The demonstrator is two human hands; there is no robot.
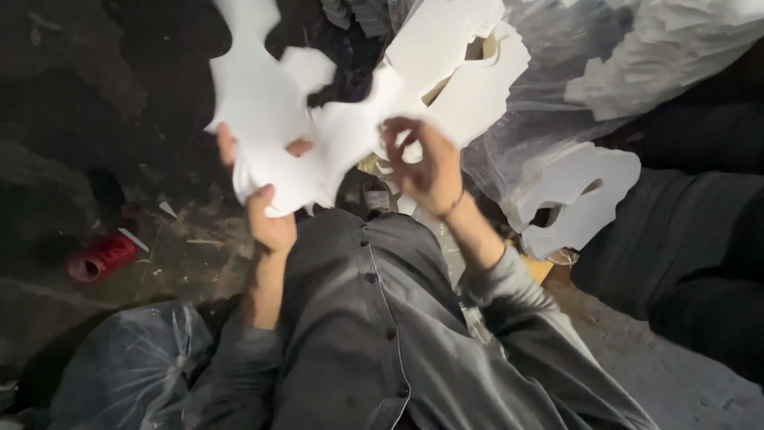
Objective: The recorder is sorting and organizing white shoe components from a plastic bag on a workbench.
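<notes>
Head view: my left hand grips the lower edge of a white, irregularly cut foam sheet. My right hand pinches the sheet's opposite lobe. Clear plastic bag of white cut-outs lies beyond the right hand.

White foam cut-outs, plain and unpatterned; grey buttoned shirt; red cylindrical object, possibly a can, at left; clear plastic bag at far right held more white pieces; the floor was dark.
</notes>
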